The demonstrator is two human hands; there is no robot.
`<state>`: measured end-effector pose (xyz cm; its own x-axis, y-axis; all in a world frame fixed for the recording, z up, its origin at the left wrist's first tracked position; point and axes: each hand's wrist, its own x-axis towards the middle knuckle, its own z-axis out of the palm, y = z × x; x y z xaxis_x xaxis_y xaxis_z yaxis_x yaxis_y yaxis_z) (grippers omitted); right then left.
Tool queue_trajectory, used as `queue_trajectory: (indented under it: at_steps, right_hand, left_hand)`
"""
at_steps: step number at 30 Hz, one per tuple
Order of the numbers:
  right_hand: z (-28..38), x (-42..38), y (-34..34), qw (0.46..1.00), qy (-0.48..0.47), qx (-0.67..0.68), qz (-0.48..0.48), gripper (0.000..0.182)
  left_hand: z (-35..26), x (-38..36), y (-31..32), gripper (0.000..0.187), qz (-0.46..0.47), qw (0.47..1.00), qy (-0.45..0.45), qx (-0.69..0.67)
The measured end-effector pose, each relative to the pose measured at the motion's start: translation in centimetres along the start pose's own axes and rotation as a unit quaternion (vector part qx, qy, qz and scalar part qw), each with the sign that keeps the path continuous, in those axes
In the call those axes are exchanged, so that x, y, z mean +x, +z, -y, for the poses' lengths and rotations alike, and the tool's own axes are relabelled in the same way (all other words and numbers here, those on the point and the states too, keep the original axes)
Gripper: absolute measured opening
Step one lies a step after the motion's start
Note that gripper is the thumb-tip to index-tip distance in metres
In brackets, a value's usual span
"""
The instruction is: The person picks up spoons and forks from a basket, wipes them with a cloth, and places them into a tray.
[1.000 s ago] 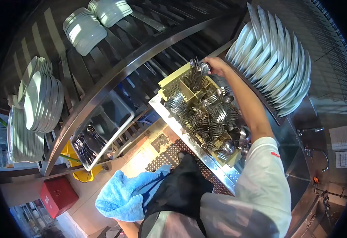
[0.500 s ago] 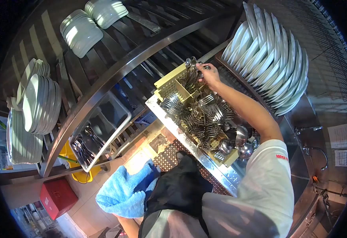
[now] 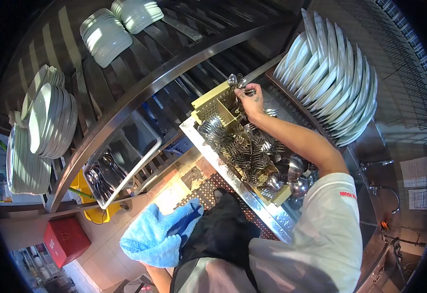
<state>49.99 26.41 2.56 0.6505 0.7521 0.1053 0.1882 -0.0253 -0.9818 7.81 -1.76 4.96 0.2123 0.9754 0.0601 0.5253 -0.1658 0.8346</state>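
My right hand (image 3: 251, 101) reaches to the far end of a yellow cutlery basket (image 3: 208, 97), its fingers closed around a few spoons (image 3: 241, 84) with their bowls up. Forks and other cutlery (image 3: 245, 146) crowd the basket's compartments. Several ladles (image 3: 299, 168) with round bowls rest at the near end. A fluffy blue towel (image 3: 157, 234) hangs over my left hand, which bears it beside my black apron; the towel hides those fingers.
White plates (image 3: 330, 78) stand upright in a rack behind the basket. Stacked plates (image 3: 52, 122) and bowls (image 3: 106, 39) sit on a slatted metal shelf at left. A clear bin (image 3: 118, 161) with cutlery is below it. A red box (image 3: 66, 239) stands on the floor; a tap (image 3: 386, 190) is at right.
My right hand has shifted slightly nearer the spoons and turned, with its fingers now more closely around them. The towel stays almost where it was; the view has tilted a little.
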Motion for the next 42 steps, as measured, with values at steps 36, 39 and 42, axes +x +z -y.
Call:
queue_trajectory:
  at_steps: [36,39,42]
  right_hand:
    - [8.6,-35.6,12.1,0.801,0.373,0.403,0.239,0.014]
    - [8.9,-36.0,13.1,0.763,0.461,0.375,0.257,0.017]
    - [4.9,-36.9,13.2,0.83,0.297,0.306,0.36,0.04]
  left_hand:
    - [0.4,2.1,-0.5,0.027,-0.018,0.971,0.071,0.227]
    - [2.9,0.6,-2.2,0.023,-0.012,0.994,-0.029,0.107]
    - [4.1,-0.6,-3.2,0.018,-0.046,0.983,-0.172,-0.049]
